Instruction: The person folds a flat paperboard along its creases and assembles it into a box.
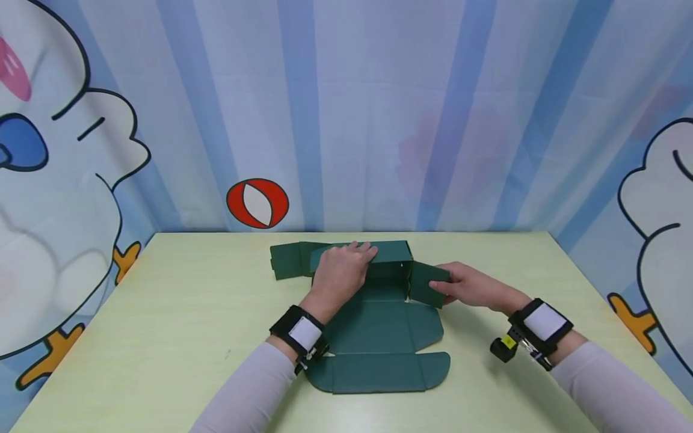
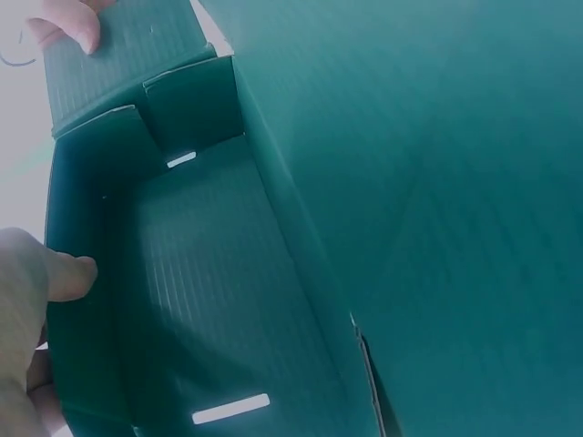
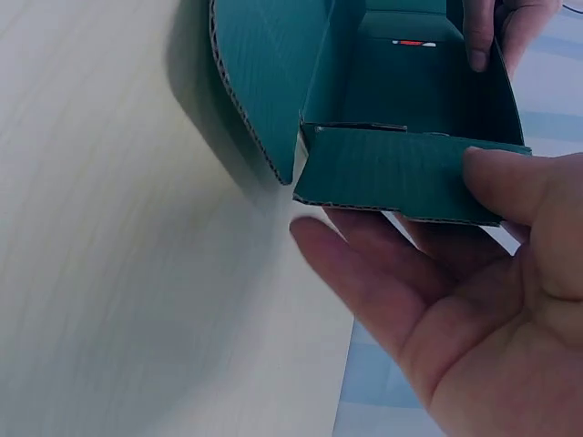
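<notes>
A dark green cardboard box [image 1: 391,251], partly folded, stands on the table with its lid panel [image 1: 379,328] and rounded tuck flap [image 1: 379,374] spread toward the person. My left hand [image 1: 342,273] grips the box's far wall; in the left wrist view its thumb lies inside and other fingers show outside. My right hand [image 1: 476,285] pinches the right side flap [image 1: 425,282], thumb on top and fingers underneath in the right wrist view. The left side flap [image 1: 289,260] sticks outward. Slots [image 2: 231,409] show in the panel inside the box.
The pale yellow table [image 1: 178,325] extends around the box on both sides. Behind it hangs a striped blue curtain [image 1: 368,120] printed with cartoon figures and a red-and-white ball. Each wrist wears a strapped camera [image 1: 503,349].
</notes>
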Demonstrator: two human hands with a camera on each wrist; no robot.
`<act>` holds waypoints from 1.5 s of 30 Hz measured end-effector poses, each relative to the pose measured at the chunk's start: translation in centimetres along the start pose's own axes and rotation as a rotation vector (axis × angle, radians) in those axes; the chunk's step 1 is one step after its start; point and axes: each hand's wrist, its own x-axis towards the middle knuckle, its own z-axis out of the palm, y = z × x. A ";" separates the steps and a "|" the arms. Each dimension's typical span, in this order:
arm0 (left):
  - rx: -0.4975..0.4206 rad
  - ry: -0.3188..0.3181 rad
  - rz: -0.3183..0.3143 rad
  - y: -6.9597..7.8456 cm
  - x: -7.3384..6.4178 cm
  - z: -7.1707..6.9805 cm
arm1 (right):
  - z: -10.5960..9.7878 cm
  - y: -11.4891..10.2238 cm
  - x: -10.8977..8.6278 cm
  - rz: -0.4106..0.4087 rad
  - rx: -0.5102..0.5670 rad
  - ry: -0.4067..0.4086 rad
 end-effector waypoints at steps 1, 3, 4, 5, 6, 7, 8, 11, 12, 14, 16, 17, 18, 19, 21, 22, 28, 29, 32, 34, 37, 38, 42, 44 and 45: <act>-0.001 0.003 -0.003 0.0 0.0 0.0 | 0.0 -0.1 0.0 -0.001 0.002 0.001; -0.005 0.013 -0.004 0.1 0.0 0.0 | 0.2 -0.2 0.0 -0.004 0.009 0.002; -0.007 0.017 -0.003 0.1 0.0 0.0 | 0.2 -0.2 0.0 -0.009 0.010 0.002; -0.010 0.020 -0.003 0.2 0.0 0.0 | 0.3 -0.2 0.0 -0.014 0.011 0.002; -0.011 0.022 -0.001 0.2 0.0 -0.1 | 0.4 -0.3 -0.1 -0.020 0.009 0.001; -0.010 0.022 0.000 0.2 0.0 -0.1 | 0.5 -0.3 -0.1 -0.026 0.005 0.002; -0.007 0.020 0.002 0.2 0.0 -0.2 | 0.6 -0.3 -0.1 -0.034 0.003 0.002; 0.006 0.013 0.006 0.3 0.0 -0.3 | 1.0 -0.6 -0.2 -0.058 -0.008 -0.001; 0.011 0.012 0.007 0.3 0.0 -0.3 | 1.1 -0.7 -0.2 -0.062 -0.012 -0.006; 0.016 0.010 0.011 0.3 0.0 -0.3 | 1.4 -1.0 -0.2 -0.071 -0.029 -0.013; 0.015 0.009 0.016 0.3 0.0 -0.3 | 1.7 -1.4 -0.2 -0.075 -0.065 -0.017; 0.015 0.009 0.019 0.3 0.0 -0.3 | 1.9 -1.6 -0.2 -0.074 -0.073 -0.024; 0.016 0.009 0.022 0.3 0.0 -0.4 | 2.0 -1.7 -0.2 -0.076 -0.076 -0.035; 0.017 0.009 0.025 0.4 0.0 -0.4 | 2.0 -1.9 -0.2 -0.075 -0.075 -0.045; 0.021 0.007 0.028 0.4 -0.1 -0.4 | 2.1 -2.1 -0.2 -0.068 -0.057 -0.064; 0.024 0.006 0.028 0.4 -0.1 -0.4 | 2.1 -2.1 -0.1 -0.065 -0.045 -0.071; 0.038 -0.006 0.023 0.4 -0.3 -0.4 | 2.4 -1.9 0.7 -0.086 -0.099 0.002; 0.040 -0.006 0.022 0.3 -0.3 -0.4 | 2.6 -1.9 0.9 -0.091 -0.123 0.032; 0.044 -0.004 0.021 0.3 -0.3 -0.4 | 3.2 -1.9 1.6 -0.096 -0.182 0.134; 0.039 -0.004 0.019 0.2 -0.3 -0.5 | 3.6 -2.0 2.0 -0.091 -0.217 0.205; 0.032 -0.007 0.016 0.2 -0.3 -0.5 | 4.2 -2.2 2.6 -0.087 -0.247 0.296; 0.028 -0.009 0.016 0.2 -0.3 -0.5 | 4.4 -2.2 2.8 -0.082 -0.250 0.321; 0.022 -0.027 0.019 0.2 -0.3 -0.7 | 5.2 -2.4 3.6 -0.047 -0.253 0.413; 0.024 -0.039 0.017 0.2 -0.3 -0.8 | 5.6 -2.6 4.0 -0.018 -0.266 0.462; 0.026 -0.046 0.015 0.2 -0.3 -0.9 | 5.7 -2.6 4.2 -0.006 -0.279 0.488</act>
